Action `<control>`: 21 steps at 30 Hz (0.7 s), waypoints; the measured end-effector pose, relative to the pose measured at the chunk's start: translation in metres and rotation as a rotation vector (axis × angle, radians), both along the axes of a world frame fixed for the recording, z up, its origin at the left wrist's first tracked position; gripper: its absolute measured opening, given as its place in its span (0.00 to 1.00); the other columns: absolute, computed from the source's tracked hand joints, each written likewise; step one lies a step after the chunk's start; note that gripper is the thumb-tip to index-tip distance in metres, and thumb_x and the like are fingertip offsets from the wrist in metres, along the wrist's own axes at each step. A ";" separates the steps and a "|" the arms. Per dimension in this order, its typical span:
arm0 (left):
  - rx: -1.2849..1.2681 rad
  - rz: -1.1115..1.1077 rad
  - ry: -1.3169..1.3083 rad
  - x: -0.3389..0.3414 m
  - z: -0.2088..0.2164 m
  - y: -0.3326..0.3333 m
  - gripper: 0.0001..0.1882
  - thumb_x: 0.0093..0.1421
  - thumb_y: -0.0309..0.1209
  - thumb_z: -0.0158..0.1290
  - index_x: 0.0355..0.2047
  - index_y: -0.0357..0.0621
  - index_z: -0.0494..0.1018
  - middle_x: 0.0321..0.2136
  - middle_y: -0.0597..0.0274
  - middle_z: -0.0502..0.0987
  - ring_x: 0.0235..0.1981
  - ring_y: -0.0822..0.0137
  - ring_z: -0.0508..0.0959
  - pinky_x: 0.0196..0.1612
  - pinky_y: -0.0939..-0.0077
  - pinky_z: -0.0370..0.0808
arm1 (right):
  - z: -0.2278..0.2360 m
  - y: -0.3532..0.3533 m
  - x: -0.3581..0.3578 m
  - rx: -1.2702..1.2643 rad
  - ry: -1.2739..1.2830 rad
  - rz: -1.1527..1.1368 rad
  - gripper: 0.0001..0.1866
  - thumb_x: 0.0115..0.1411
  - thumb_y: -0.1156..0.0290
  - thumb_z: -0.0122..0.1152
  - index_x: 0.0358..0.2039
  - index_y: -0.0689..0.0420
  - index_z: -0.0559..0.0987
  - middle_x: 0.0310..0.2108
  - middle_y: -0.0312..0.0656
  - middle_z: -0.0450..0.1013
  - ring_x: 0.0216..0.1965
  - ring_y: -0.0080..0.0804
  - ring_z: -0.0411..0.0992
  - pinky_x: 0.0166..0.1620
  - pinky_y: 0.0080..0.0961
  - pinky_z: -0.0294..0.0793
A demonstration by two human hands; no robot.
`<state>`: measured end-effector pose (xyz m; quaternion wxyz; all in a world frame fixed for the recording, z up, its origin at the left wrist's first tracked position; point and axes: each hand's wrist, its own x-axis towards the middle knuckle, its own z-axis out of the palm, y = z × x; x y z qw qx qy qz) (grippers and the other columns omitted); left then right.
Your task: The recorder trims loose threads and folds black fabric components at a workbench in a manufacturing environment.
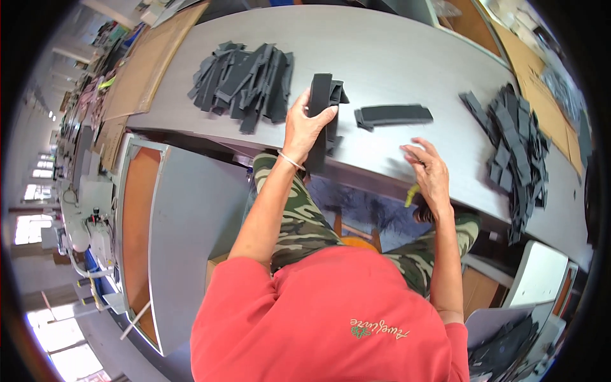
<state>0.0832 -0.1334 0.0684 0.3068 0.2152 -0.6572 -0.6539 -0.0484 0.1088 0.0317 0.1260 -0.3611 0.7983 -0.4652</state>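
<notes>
My left hand (304,130) grips a small bundle of dark grey fabric strips (321,95) at the table's near edge, the thumb across them and their lower ends hanging past the edge. My right hand (428,169) is raised over the near edge to the right, fingers bent and apart, with nothing visible in it. Beyond that hand, a folded dark strip (398,114) lies flat on the table, apart from both hands. A loose pile of similar strips (245,83) rests at the far left.
Another heap of dark strips (519,153) covers the right part of the grey table (382,38). Cardboard sheets (149,63) lean along the left side. A grey cabinet panel (197,197) stands at near left. Something yellow (412,195) shows just below my right hand.
</notes>
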 end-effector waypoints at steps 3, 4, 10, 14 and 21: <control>-0.849 0.461 -0.292 0.001 0.014 -0.055 0.38 0.46 0.35 0.65 0.57 0.37 0.64 0.39 0.52 0.66 0.43 0.58 0.69 0.50 0.68 0.67 | 0.001 -0.022 -0.036 0.180 0.220 -0.079 0.20 0.55 0.76 0.56 0.47 0.41 0.79 0.60 0.32 0.63 0.39 0.33 0.77 0.41 0.28 0.75; -0.918 0.540 -0.257 -0.003 0.027 -0.072 0.37 0.47 0.34 0.64 0.58 0.41 0.65 0.39 0.53 0.65 0.43 0.57 0.69 0.49 0.68 0.67 | -0.007 -0.022 -0.049 0.178 0.237 -0.085 0.20 0.55 0.76 0.56 0.47 0.41 0.79 0.60 0.32 0.63 0.39 0.33 0.77 0.41 0.28 0.75; -1.103 0.614 -0.873 0.009 0.000 -0.211 0.29 0.54 0.42 0.58 0.56 0.58 0.68 0.51 0.51 0.64 0.51 0.50 0.67 0.52 0.53 0.66 | -0.036 -0.046 -0.055 0.335 0.581 -0.099 0.31 0.49 0.76 0.59 0.53 0.30 0.73 0.57 0.29 0.65 0.35 0.34 0.76 0.37 0.32 0.76; -0.970 0.682 -1.003 -0.005 -0.041 -0.197 0.23 0.58 0.45 0.53 0.53 0.52 0.71 0.59 0.51 0.59 0.59 0.42 0.58 0.53 0.30 0.54 | -0.044 -0.042 -0.052 0.356 0.571 -0.188 0.32 0.45 0.77 0.62 0.53 0.37 0.73 0.49 0.33 0.67 0.32 0.39 0.75 0.35 0.33 0.75; -0.375 -0.041 -0.276 -0.014 -0.010 -0.048 0.09 0.61 0.28 0.51 0.39 0.40 0.78 0.36 0.63 0.79 0.33 0.76 0.78 0.37 0.81 0.74 | -0.032 -0.029 -0.023 0.322 0.299 -0.404 0.29 0.47 0.68 0.69 0.52 0.43 0.74 0.46 0.39 0.67 0.35 0.46 0.74 0.38 0.40 0.74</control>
